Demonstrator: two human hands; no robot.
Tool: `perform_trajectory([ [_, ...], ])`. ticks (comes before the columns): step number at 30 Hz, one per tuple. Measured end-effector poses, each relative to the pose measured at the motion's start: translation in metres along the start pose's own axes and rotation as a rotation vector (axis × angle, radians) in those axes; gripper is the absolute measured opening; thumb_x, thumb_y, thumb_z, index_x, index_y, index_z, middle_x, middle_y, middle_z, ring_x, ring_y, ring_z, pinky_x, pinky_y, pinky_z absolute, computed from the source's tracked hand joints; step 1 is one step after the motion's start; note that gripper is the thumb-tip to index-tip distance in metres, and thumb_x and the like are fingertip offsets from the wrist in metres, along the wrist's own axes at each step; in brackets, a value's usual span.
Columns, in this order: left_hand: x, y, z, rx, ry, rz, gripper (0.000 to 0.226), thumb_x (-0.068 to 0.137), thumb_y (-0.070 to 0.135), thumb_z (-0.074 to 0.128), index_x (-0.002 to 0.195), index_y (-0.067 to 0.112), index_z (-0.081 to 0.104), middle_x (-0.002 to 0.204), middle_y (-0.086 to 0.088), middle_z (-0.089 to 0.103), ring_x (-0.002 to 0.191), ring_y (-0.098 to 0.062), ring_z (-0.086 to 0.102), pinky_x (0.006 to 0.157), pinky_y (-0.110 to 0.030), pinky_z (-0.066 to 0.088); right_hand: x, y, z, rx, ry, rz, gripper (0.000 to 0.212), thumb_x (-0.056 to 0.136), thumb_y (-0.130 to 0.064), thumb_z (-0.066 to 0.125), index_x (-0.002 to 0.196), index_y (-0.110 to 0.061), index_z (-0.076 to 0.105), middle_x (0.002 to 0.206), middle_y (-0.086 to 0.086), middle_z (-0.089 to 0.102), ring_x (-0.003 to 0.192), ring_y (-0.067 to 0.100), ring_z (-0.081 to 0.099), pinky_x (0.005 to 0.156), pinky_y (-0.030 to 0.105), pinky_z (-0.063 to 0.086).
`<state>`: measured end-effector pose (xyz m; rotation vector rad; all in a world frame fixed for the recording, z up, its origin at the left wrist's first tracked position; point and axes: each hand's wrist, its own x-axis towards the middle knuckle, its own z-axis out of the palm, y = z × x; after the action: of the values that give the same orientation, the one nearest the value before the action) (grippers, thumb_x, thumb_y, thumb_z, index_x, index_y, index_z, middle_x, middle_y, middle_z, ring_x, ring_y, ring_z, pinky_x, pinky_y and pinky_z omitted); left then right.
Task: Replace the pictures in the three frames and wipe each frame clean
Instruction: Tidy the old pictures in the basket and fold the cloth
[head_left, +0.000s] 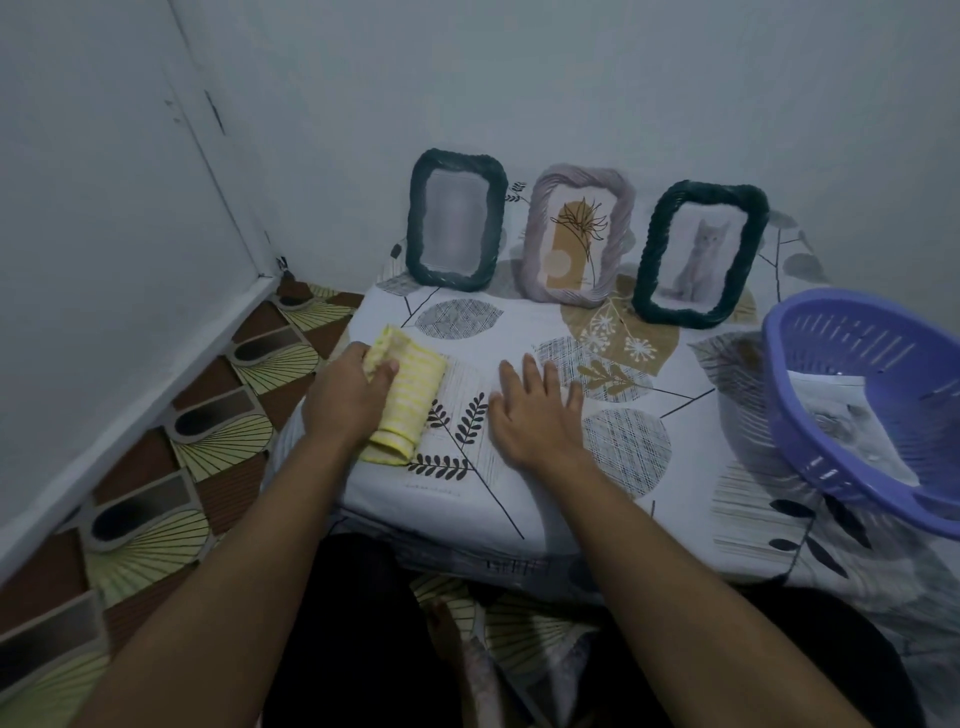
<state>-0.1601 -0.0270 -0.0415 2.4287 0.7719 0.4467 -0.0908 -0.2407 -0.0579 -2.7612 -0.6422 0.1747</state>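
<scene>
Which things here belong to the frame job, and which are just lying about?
Job: left green frame; lilac frame; right green frame; yellow cloth gripped by the left hand; purple basket holding printed sheets, probably the replacements.
Lying about: leaf-print tablecloth under the flat right hand; patterned floor covering.

We count three frames (457, 221) (579, 234) (701, 254) along the table's (519, 332) far edge, one yellow cloth (410, 395), one purple basket (857, 358).
</scene>
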Motion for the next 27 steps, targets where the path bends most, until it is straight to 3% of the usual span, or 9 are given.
perform_trajectory([
  [4,0.012,-0.002,0.003,0.028,0.040,0.007,0.039,0.095,0.052,0.053,0.112,0.017,0.060,0.102,-0.011,0.069,0.094,-0.035,0.062,0.075,-0.041,0.047,0.003,-0.001,0.003,-0.050,-0.005,0.010,0.061,0.103,-0.049,0.012,0.160,-0.027,0.005,0.168,0.004,-0.003,0.154,0.029,-0.008,0.119,0.059,-0.009],
  [8,0.021,0.003,0.005,0.022,0.075,-0.014,0.042,0.093,0.050,0.060,0.119,0.017,0.060,0.108,-0.011,0.069,0.098,-0.035,0.063,0.072,-0.038,0.042,0.003,-0.001,0.003,-0.059,0.008,0.012,0.062,0.103,-0.050,0.013,0.160,-0.027,0.007,0.168,0.004,-0.001,0.154,0.029,-0.006,0.119,0.059,-0.009],
  [13,0.022,0.013,-0.001,0.228,0.202,-0.003,0.046,0.092,0.042,0.063,0.129,0.015,0.055,0.131,-0.012,0.057,0.123,-0.034,0.047,0.096,-0.048,0.037,0.002,0.000,0.004,-0.068,0.018,0.013,0.062,0.103,-0.049,0.014,0.160,-0.027,0.008,0.168,0.004,0.001,0.154,0.029,-0.005,0.120,0.059,-0.007],
  [16,0.012,0.026,-0.003,0.282,0.304,0.127,0.033,0.096,0.029,0.051,0.126,0.016,0.056,0.130,-0.012,0.055,0.122,-0.032,0.045,0.096,-0.048,0.035,0.002,0.000,0.005,-0.068,0.031,0.006,0.062,0.103,-0.050,0.014,0.160,-0.026,0.009,0.168,0.004,0.002,0.154,0.030,-0.004,0.120,0.060,-0.007],
  [19,0.004,0.033,0.003,0.299,0.166,0.266,0.038,0.098,0.032,0.043,0.132,0.019,0.054,0.139,-0.010,0.051,0.132,-0.029,0.039,0.104,-0.048,0.033,0.002,0.000,0.005,-0.067,0.027,0.008,0.062,0.102,-0.049,0.015,0.160,-0.026,0.009,0.168,0.004,0.002,0.154,0.030,-0.004,0.120,0.059,-0.007],
  [21,0.002,0.031,0.011,0.369,-0.026,0.276,0.049,0.103,0.043,0.030,0.148,0.025,0.039,0.158,-0.007,0.034,0.148,-0.032,0.021,0.117,-0.053,0.019,0.002,-0.001,0.004,-0.067,0.023,0.011,0.062,0.102,-0.049,0.015,0.160,-0.027,0.009,0.168,0.004,0.002,0.154,0.029,-0.003,0.120,0.059,-0.006],
  [23,0.002,0.025,0.020,0.441,-0.160,0.264,0.057,0.103,0.052,0.017,0.156,0.031,0.020,0.166,-0.004,0.014,0.153,-0.032,0.003,0.120,-0.055,0.002,0.003,-0.002,0.004,-0.068,0.023,0.013,0.062,0.102,-0.050,0.015,0.160,-0.027,0.009,0.168,0.004,0.002,0.154,0.029,-0.003,0.121,0.059,-0.006],
  [27,0.007,0.021,0.031,0.484,-0.219,0.236,0.059,0.103,0.051,0.013,0.158,0.032,0.008,0.167,-0.003,0.006,0.153,-0.032,-0.003,0.122,-0.056,-0.001,0.003,-0.001,0.005,-0.072,0.025,0.017,0.063,0.102,-0.050,0.014,0.160,-0.027,0.008,0.168,0.004,0.001,0.154,0.029,-0.003,0.121,0.060,-0.007],
])
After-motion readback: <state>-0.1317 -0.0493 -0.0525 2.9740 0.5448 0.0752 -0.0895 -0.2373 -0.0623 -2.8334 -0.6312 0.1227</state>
